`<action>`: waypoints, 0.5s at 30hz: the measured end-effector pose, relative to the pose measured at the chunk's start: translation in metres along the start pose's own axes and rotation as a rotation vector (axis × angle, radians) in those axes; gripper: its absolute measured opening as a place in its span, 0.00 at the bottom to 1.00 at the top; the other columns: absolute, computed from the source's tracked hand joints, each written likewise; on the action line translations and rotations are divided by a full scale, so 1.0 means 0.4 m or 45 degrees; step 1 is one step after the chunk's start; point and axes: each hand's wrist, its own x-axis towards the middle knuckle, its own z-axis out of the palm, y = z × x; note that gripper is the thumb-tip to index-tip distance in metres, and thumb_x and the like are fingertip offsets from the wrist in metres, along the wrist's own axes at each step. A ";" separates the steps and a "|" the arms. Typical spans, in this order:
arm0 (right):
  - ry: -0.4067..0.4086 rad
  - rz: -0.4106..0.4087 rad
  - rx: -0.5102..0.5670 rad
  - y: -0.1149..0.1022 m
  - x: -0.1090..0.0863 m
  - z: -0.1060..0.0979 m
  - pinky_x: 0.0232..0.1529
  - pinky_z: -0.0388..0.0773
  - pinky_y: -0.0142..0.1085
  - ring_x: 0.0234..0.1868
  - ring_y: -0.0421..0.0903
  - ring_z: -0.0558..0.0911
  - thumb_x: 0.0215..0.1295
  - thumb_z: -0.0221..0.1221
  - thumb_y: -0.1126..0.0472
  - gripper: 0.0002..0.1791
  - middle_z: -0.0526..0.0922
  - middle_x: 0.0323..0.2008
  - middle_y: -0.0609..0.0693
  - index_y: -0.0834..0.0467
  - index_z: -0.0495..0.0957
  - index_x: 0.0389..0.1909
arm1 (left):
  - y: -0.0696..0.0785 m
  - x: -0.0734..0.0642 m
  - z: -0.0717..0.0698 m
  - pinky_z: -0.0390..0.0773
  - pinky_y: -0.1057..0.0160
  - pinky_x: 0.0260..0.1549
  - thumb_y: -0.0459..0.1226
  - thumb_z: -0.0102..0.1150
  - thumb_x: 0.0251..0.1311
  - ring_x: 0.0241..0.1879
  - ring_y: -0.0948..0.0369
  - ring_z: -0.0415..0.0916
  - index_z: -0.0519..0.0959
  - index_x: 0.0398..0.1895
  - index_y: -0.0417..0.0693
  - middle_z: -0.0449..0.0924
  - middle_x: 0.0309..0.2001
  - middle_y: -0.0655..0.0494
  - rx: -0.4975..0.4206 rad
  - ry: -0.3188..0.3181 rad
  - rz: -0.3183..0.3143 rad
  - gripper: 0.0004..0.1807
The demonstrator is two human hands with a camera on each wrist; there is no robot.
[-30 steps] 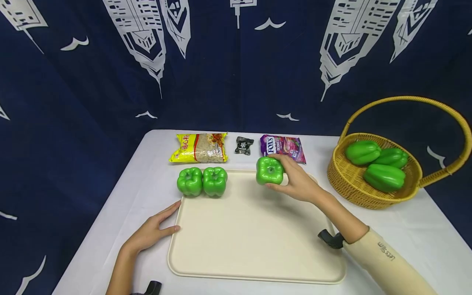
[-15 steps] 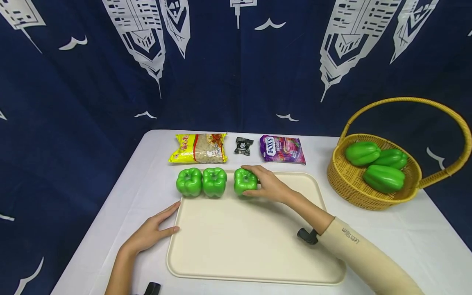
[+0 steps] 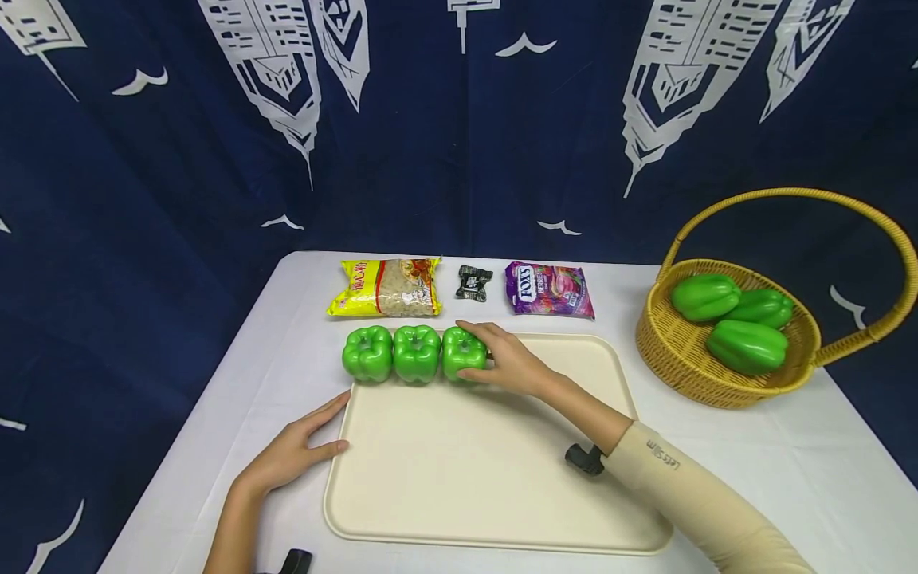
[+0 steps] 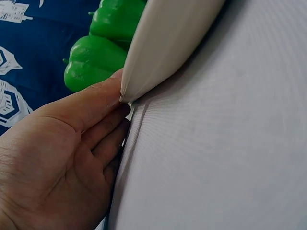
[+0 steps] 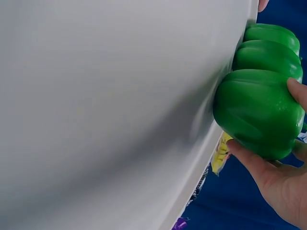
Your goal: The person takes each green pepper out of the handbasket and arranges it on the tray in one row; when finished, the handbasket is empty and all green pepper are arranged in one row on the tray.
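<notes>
Three green bell peppers stand side by side along the far left edge of a cream tray (image 3: 495, 470). My right hand (image 3: 512, 363) grips the rightmost bell pepper (image 3: 462, 353) between thumb and fingers; in the right wrist view this pepper (image 5: 259, 112) rests on the tray. Beside it are the middle bell pepper (image 3: 417, 353) and the left bell pepper (image 3: 367, 354). At the tray's left edge lies my left hand (image 3: 290, 454), fingers extended and touching the rim. The left wrist view shows those fingers (image 4: 103, 98) against the tray's corner, with two peppers behind.
Behind the tray lie a yellow food packet (image 3: 387, 288), a small black wrapped packet (image 3: 473, 283) and a purple Fox's candy bag (image 3: 549, 289). On the right stands a wicker basket (image 3: 667, 363) with a tall handle, holding three more green peppers (image 3: 747, 347). A white cloth covers the table.
My right hand has carried the third bell pepper leftward and lowered it onto the tray, close to the other two. My left hand has stayed at the tray's left edge.
</notes>
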 end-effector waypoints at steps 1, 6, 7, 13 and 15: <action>0.002 0.001 -0.002 -0.001 0.000 0.001 0.54 0.72 0.46 0.55 0.54 0.72 0.52 0.66 0.47 0.43 0.69 0.58 0.59 0.53 0.60 0.67 | 0.000 0.000 0.000 0.52 0.45 0.63 0.51 0.62 0.54 0.68 0.52 0.49 0.58 0.70 0.56 0.54 0.69 0.55 0.000 0.000 0.001 0.41; 0.010 0.002 -0.032 -0.005 -0.002 0.002 0.54 0.71 0.50 0.56 0.57 0.71 0.52 0.66 0.45 0.44 0.66 0.60 0.60 0.53 0.59 0.68 | 0.003 0.000 0.000 0.52 0.46 0.63 0.51 0.62 0.54 0.68 0.52 0.50 0.58 0.70 0.55 0.54 0.69 0.56 0.009 0.002 0.005 0.40; 0.015 0.003 -0.041 -0.006 -0.003 0.001 0.54 0.70 0.51 0.56 0.58 0.71 0.51 0.66 0.45 0.45 0.65 0.61 0.61 0.53 0.59 0.68 | 0.003 0.000 0.000 0.52 0.46 0.63 0.51 0.62 0.54 0.68 0.52 0.50 0.58 0.70 0.55 0.54 0.69 0.55 0.013 0.002 0.006 0.41; 0.045 -0.017 -0.037 -0.010 -0.027 -0.025 0.55 0.68 0.55 0.59 0.60 0.67 0.51 0.65 0.41 0.46 0.56 0.66 0.59 0.48 0.57 0.69 | 0.007 -0.001 -0.001 0.52 0.46 0.63 0.50 0.62 0.54 0.68 0.52 0.49 0.58 0.70 0.55 0.54 0.69 0.55 -0.003 0.001 0.009 0.40; 0.065 -0.048 -0.016 -0.009 -0.041 -0.043 0.56 0.67 0.54 0.61 0.58 0.66 0.51 0.66 0.42 0.45 0.55 0.66 0.57 0.48 0.57 0.69 | 0.007 -0.001 0.000 0.52 0.46 0.63 0.50 0.62 0.54 0.68 0.52 0.49 0.58 0.70 0.56 0.54 0.69 0.56 -0.004 0.001 0.006 0.40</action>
